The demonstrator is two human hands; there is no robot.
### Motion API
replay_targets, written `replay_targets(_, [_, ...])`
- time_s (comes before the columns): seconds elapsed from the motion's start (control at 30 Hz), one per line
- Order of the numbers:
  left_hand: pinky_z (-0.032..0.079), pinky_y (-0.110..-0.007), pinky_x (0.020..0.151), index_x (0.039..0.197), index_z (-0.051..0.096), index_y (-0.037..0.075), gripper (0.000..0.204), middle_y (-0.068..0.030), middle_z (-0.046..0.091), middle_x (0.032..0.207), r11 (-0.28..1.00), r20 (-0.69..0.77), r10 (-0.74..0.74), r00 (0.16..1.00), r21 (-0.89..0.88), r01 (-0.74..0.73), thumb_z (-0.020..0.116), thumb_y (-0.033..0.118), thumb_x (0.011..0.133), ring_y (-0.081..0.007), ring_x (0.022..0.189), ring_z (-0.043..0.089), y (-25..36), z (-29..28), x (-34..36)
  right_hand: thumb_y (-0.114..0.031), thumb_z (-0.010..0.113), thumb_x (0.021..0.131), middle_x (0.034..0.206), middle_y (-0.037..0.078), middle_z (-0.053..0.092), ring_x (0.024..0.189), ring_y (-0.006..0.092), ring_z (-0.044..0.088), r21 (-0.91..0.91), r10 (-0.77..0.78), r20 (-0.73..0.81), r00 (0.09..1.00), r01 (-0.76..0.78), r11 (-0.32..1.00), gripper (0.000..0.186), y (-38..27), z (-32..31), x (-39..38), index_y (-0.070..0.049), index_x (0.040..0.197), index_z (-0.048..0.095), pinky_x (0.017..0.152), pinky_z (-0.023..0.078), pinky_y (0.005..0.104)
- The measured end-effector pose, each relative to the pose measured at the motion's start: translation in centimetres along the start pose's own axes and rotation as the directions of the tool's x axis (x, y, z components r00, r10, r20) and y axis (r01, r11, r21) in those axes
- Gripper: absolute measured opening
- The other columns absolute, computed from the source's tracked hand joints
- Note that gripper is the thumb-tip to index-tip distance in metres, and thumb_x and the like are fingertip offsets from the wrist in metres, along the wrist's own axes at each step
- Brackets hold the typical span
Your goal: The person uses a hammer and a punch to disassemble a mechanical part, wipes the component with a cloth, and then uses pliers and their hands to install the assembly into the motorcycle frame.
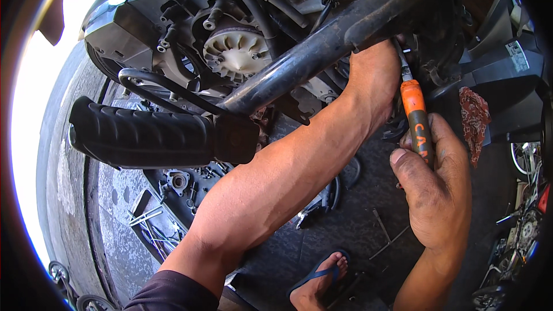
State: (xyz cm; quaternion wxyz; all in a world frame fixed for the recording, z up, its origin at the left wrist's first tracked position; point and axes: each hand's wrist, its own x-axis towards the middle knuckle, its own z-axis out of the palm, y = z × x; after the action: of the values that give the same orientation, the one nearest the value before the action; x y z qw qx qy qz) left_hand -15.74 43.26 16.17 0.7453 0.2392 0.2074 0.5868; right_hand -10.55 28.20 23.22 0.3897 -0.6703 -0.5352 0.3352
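From afar I saw a dark floor (360, 213) and a parts tray (165, 203) below the black tube (308, 53). Under the tube's upper end, the right hand (435, 187) gripped an orange-handled tool (412, 98) just beside the left hand (377, 60), whose grasp, hidden there, I couldn't tell.

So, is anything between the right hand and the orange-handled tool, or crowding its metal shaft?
Nothing visible separates the right hand from the orange-handled tool, which it grips directly. Beside the metal shaft, the left wrist lies close on the left, dark machine parts on the right; the tip is unclear.
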Motion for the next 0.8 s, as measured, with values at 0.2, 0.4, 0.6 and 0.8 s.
replay_targets(0.2, [0.053,-0.029,0.064,0.095,0.06,0.007,0.026,-0.0037,0.062,0.084,0.999,-0.027,-0.02,0.999,-0.034,0.019,0.044,0.026,0.101,-0.013,0.069,0.059,-0.12,0.3,-0.33,-0.01,0.061,0.083,0.072,-0.003,0.044,0.063,0.004,0.04,-0.011,0.011,0.016,1.0,-0.011,1.0,0.011,-0.09,0.1,-0.32,-0.004,0.087,0.052,0.056,0.034,0.0217])
replay_targets(0.4, [0.053,-0.03,0.066,0.094,0.059,0.008,0.028,-0.0041,0.06,0.083,1.0,-0.028,-0.009,1.0,-0.001,0.009,0.043,0.029,0.102,-0.0129,0.072,0.059,0.37,0.37,-0.58,-0.009,0.061,0.083,0.071,-0.003,0.043,0.062,0.0037,0.04,-0.006,0.012,0.024,1.0,-0.012,1.0,0.011,-0.36,0.09,-0.21,-0.004,0.087,0.052,0.055,0.033,0.0212])
replay_targets(0.6, [0.051,-0.031,0.055,0.091,0.058,0.008,0.025,-0.0044,0.06,0.08,0.998,-0.01,-0.038,0.999,-0.045,0.038,0.046,0.027,0.101,-0.0143,0.064,0.058,0.38,0.17,-0.48,-0.01,0.062,0.083,0.068,-0.002,0.045,0.059,0.0044,0.041,-0.148,-0.007,-0.017,1.0,0.005,0.989,0.012,-0.3,0.12,-0.15,-0.004,0.087,0.053,0.055,0.035,0.0222])
replay_targets(0.8, [0.05,-0.031,0.053,0.089,0.057,0.007,0.022,-0.0043,0.058,0.072,0.989,0.039,-0.111,0.993,-0.097,0.114,0.047,0.023,0.099,-0.015,0.061,0.057,0.73,0.02,-0.13,-0.014,0.064,0.086,0.066,-0.002,0.047,0.057,0.0053,0.043,-0.294,-0.038,-0.035,0.999,0.026,0.956,0.015,-0.92,0.26,-0.45,-0.004,0.089,0.054,0.052,0.036,0.0229])
